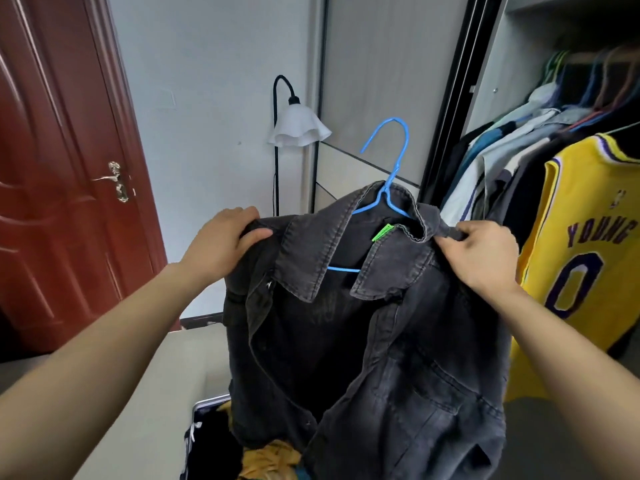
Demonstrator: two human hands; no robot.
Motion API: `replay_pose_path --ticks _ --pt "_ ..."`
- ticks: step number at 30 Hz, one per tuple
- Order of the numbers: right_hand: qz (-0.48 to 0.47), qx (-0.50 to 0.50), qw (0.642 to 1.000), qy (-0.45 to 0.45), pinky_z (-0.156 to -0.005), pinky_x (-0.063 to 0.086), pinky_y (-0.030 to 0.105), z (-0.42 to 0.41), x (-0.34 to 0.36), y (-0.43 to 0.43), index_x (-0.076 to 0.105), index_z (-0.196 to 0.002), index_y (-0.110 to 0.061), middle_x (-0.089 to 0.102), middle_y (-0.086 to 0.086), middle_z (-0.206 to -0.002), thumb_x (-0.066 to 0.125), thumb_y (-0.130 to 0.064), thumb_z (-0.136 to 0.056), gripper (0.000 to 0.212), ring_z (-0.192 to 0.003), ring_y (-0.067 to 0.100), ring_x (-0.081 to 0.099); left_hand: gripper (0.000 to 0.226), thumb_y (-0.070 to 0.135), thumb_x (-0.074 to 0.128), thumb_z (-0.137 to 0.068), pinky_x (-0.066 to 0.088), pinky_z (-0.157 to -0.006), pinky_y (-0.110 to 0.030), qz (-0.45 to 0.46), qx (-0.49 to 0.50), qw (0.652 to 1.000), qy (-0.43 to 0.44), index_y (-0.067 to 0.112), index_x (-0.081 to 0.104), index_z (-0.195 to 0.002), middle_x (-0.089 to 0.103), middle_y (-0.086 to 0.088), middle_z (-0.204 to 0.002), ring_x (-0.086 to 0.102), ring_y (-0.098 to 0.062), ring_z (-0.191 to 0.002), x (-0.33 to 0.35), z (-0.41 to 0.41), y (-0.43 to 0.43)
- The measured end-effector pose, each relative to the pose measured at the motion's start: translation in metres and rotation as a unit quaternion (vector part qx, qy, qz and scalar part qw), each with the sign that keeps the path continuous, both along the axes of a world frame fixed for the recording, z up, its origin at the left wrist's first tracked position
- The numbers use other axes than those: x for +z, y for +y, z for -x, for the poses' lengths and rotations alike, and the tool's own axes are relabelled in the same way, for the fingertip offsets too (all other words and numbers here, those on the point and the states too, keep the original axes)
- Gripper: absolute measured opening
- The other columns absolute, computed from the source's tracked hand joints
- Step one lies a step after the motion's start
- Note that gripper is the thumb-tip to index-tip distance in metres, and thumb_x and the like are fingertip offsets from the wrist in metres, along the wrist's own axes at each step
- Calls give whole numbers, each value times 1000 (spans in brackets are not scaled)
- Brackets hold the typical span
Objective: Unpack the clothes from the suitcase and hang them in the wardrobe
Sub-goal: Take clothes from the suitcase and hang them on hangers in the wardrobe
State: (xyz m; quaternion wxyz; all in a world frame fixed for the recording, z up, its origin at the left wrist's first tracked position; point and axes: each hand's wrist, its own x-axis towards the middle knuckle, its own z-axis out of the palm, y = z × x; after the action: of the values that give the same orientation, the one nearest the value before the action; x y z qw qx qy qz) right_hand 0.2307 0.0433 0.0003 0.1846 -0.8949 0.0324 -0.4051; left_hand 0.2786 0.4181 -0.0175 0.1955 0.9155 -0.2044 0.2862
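A black denim jacket [363,341] hangs in mid-air on a blue hanger [391,168], whose hook sticks up above the collar. My left hand [225,240] grips the jacket's left shoulder. At the right shoulder, my right hand [485,254] pinches the fabric next to the collar. The open wardrobe [519,64] stands at the right with several garments on its rail, a yellow jersey [581,254] nearest. Below the jacket, the suitcase [207,407] shows only an edge, with dark and yellow clothes [270,459] inside.
A dark red door [62,168] stands at the left. A black floor lamp with a white shade [298,128] stands against the white wall between the door and the wardrobe's sliding door [381,81]. A beige surface [145,393] lies beside the suitcase.
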Motion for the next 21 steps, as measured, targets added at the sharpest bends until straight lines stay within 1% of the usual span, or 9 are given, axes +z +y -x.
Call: replay_pose_path --ticks 2,5,8,10,12,14,15,18,21 --pt "37 -17 999 -5 -54 39 37 2 3 -9 39 -48 -8 41 12 -49 46 -55 -69 52 -61 44 53 50 66 25 -88 29 -60 -33 -17 -21 999 -28 19 38 -79 43 6 -69 45 -24 -69 0 -2 -8" --pt "122 -10 992 -28 -50 30 32 6 8 -20 25 -47 -18 36 8 -46 40 -55 -73 48 -54 41 53 55 67 17 -91 28 -53 -29 -95 -48 987 -120 19 39 -82 43 6 -69 49 -23 -62 10 -1 -23" --pt "149 -19 988 -15 -51 30 32 5 18 -18 33 -49 -16 37 8 -49 47 -47 -77 44 -57 41 55 51 57 24 -96 21 -47 -21 -172 -73 960 -207 15 46 -80 50 -1 -61 53 -25 -50 30 -3 -42" --pt "134 -43 990 -6 -52 29 33 5 23 -15 37 -51 -14 40 10 -51 47 -45 -76 41 -60 42 56 50 55 30 -94 21 -47 -21 -142 -55 966 -209 12 50 -78 52 -3 -60 54 -27 -50 32 -3 -58" --pt "127 -50 991 -2 -52 28 33 7 20 -15 33 -50 -15 41 10 -51 49 -44 -77 43 -61 41 55 50 58 29 -92 22 -46 -23 -85 -36 978 -186 15 46 -75 51 -1 -60 51 -25 -51 24 -1 -70" --pt "116 -48 992 10 -51 28 33 12 12 -14 30 -49 -15 41 9 -50 53 -43 -79 47 -61 40 54 47 62 28 -91 22 -47 -24 -39 -30 985 -165 20 39 -73 46 5 -58 43 -20 -51 10 0 -77" --pt "109 -45 993 9 -51 27 32 15 10 -14 29 -49 -16 40 7 -48 53 -43 -77 46 -59 39 53 45 62 28 -90 18 -47 -23 -22 -27 987 -159 22 37 -72 42 9 -57 40 -17 -51 6 1 -80" --pt "61 18 998 7 -48 24 32 22 17 -9 34 -54 -17 38 0 -47 53 -39 -71 34 -53 30 45 49 59 31 -90 11 -49 -20 18 7 987 -162 17 47 -74 47 7 -56 38 -14 -52 11 -4 -82" --pt "-1 111 991 70 -54 34 37 22 38 -4 43 -70 -16 50 3 -60 65 -32 -76 28 -60 24 49 43 52 40 -93 12 -49 -22 59 24 984 -167 15 48 -74 46 7 -56 39 -16 -52 25 -9 -87"
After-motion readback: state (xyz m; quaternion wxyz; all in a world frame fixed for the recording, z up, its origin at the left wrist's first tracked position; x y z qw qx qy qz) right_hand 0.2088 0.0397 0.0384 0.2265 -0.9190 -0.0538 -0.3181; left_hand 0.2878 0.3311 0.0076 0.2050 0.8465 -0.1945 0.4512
